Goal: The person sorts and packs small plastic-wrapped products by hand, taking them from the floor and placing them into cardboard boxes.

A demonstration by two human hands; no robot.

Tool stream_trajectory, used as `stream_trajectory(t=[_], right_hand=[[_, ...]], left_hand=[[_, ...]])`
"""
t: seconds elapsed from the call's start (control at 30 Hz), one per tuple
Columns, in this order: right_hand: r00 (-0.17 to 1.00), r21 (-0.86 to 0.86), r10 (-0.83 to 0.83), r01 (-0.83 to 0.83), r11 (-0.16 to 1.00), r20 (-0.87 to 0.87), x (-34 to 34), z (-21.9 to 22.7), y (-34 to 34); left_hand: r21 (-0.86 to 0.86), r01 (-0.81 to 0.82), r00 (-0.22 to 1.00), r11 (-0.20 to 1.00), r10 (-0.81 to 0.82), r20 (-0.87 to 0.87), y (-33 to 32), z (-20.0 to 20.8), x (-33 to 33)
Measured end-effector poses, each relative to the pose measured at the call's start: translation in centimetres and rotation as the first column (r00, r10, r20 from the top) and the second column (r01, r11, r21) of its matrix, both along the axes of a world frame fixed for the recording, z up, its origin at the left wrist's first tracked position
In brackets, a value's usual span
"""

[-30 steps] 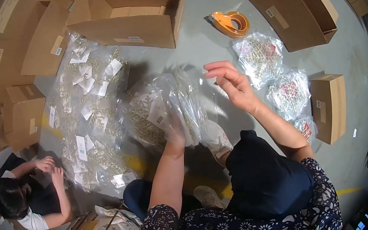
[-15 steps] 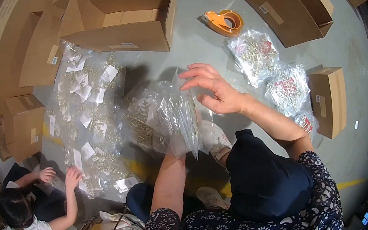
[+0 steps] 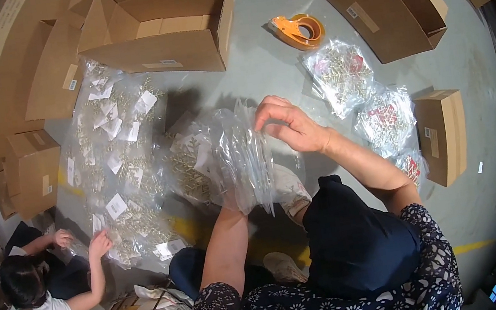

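A bunch of clear plastic bags stands on edge in front of me, with gold glittery snowflake ornaments showing inside at its left. My left hand grips the bunch from below, its fingers mostly hidden behind the plastic. At the upper right edge of the bags, my right hand has its fingers bent down and closed on the film of a bag. Left of the bunch lies a wide spread of bagged gold snowflakes with white paper tags.
Stacked bagged snowflakes lie at right, below an orange tape dispenser. An open carton stands at the back, another back right, a small box right. A co-worker handles bags at lower left.
My right hand's fingers have come down and curled onto the bag edges. The bags have fanned slightly to the right. The co-worker's hands have shifted lower.
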State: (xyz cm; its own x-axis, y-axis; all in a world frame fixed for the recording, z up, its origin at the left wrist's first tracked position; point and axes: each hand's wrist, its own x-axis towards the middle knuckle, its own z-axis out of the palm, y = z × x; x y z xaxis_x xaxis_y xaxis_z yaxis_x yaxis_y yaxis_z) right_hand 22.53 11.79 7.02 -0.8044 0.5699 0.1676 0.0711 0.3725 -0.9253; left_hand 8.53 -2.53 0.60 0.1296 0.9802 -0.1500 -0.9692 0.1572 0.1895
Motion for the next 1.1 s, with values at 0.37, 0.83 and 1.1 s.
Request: stream_trajectory(t=[0.37, 0.83, 1.1], right_hand=[[0.992, -0.125, -0.049, 0.034, 0.992, -0.112, 0.2, -1.7, -0.3], [0.992, -0.078, -0.061, 0.052, 0.996, -0.114, 0.4, -1.8, -0.4], [0.992, -0.076, -0.079, 0.071, 0.995, -0.102, 0.5, -1.7, -0.4]], left_hand=[[-0.074, 0.042, 0.991, 0.996, -0.051, -0.125, 0.6, 0.9, 0.1], [-0.224, 0.044, 0.964, 0.974, -0.101, -0.248, 0.4, 2.8, 0.2], [-0.27, 0.022, 0.941, 0.962, -0.112, -0.321, 0.1, 1.7, 0.3]])
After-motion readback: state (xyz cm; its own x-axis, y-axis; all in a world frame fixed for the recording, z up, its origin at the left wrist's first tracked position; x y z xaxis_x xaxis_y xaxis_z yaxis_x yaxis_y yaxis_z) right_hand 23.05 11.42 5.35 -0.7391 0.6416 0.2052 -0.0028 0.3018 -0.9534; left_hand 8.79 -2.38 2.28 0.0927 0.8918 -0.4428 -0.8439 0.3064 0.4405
